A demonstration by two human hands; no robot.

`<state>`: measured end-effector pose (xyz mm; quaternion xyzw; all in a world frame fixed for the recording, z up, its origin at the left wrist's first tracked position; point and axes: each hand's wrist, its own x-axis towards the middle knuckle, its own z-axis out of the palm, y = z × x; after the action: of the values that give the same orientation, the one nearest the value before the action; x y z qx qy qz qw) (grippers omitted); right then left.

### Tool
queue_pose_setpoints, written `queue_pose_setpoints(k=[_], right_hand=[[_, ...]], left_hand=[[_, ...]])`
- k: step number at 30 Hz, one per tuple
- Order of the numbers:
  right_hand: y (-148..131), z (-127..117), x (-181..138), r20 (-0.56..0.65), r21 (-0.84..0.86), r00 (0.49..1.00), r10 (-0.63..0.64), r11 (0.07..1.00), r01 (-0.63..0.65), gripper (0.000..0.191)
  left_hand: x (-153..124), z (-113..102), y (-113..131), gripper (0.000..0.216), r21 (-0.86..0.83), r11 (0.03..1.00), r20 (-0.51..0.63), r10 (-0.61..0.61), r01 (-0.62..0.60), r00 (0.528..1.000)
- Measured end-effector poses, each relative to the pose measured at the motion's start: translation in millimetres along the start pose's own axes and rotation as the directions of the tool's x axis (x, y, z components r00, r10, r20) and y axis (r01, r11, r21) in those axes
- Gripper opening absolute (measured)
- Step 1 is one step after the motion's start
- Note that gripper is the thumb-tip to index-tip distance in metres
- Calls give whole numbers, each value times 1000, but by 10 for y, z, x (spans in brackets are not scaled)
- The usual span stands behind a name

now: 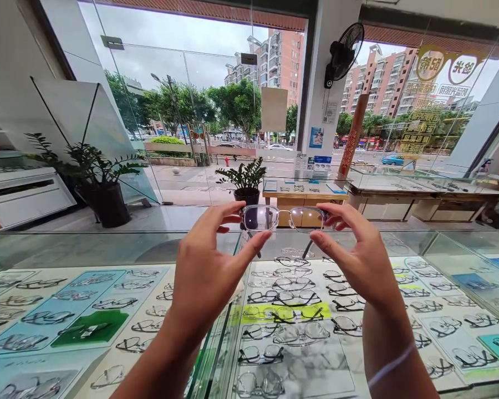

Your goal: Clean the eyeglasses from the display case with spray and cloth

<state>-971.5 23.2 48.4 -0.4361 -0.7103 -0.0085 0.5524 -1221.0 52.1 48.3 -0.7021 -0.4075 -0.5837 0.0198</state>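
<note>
A pair of eyeglasses with a thin, partly clear frame is held up level over the glass display counter. My left hand pinches the left end of the frame, fingers above and thumb below. At the opposite end, my right hand grips the frame the same way. The temples hang down behind the lenses with dark tips. Beneath my hands, rows of eyeglasses lie inside the counter, some of them on a yellow-green strip.
The glass counter spans the whole width before me. Beyond it stand potted plants, a low wooden display case and further glass cases. A black fan hangs on the pillar between large windows, with a street outside.
</note>
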Motion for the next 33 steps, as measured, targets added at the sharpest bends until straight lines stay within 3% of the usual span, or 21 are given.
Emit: queue_pose_setpoints(k=[33], right_hand=[[-11, -7, -42, -6, -93, 1000, 0, 996, 0, 49]], left_hand=[[-32, 16, 35, 50, 44, 999, 24, 29, -30, 999]])
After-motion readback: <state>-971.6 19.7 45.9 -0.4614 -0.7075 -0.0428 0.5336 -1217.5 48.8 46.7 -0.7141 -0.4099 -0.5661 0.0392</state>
